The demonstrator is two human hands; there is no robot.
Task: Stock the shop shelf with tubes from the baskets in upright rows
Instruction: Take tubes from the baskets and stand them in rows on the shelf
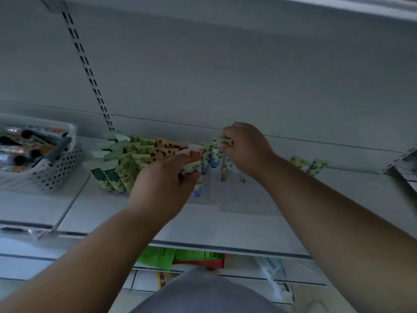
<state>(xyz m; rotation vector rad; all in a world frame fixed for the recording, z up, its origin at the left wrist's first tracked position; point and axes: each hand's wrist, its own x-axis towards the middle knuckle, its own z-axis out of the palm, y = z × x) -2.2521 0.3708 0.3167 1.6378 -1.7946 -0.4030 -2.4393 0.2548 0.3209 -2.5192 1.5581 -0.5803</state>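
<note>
From the head camera, both bare forearms reach up and forward onto a pale grey metal shop shelf (237,222); the left hand (162,186) has its fingers curled round the crimped top of a leaf-patterned tube with a blue cap (196,177), which stands cap-down at the front of the stock, just right of the packed rows; the right hand (244,150) pinches the folded top of another leaf-patterned blue-capped tube (216,154) between thumb and fingertips, further back and touching its neighbours; beside it stands a tube with an orange flower print and a pinkish cap (226,168), partly hidden by the right wrist.

To the left of the hands stands a tight block of upright tubes (126,159), dark green ones at the front left, yellow-green leafy ones in the middle, orange-spotted and red-labelled ones toward the right; all rest on their caps with the crimped ends up.

At the far left a white perforated plastic basket (56,172) sits on the same shelf, well apart from the hands, holding tubes lying flat with dark caps.

On the right, two more green-leaf tubes (308,164) stand near the back wall, apart from the main block.

Below the shelf edge lie bright green and red packets (180,258); blur hides their print.
</note>
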